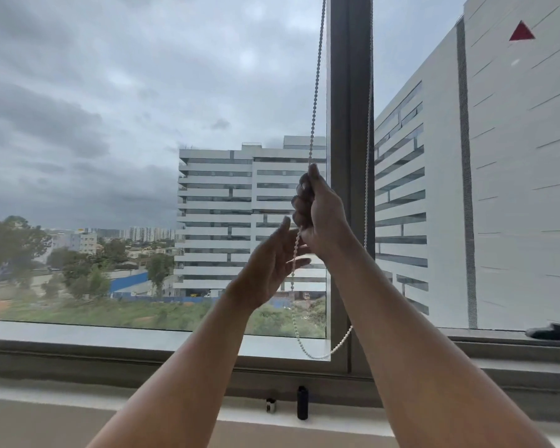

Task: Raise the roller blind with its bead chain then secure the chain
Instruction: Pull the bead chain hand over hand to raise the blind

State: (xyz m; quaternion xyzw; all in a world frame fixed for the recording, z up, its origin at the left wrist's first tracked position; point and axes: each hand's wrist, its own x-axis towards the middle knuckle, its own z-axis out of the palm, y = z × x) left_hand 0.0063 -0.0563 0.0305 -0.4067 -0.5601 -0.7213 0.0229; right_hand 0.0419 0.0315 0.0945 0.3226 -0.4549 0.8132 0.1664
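Right of centre in the frame, the right hand (317, 205) is fisted around the bead chain (316, 82), which runs up to the top edge. Just below, the left hand (272, 263) is open, fingers loosely spread, beside the hanging strand; its loop sags toward the window sill (110, 334).

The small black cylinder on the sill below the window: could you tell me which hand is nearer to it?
Left. The open left hand hovers above the black cylinder, lower than the right hand, which is fisted on the bead chain higher up.
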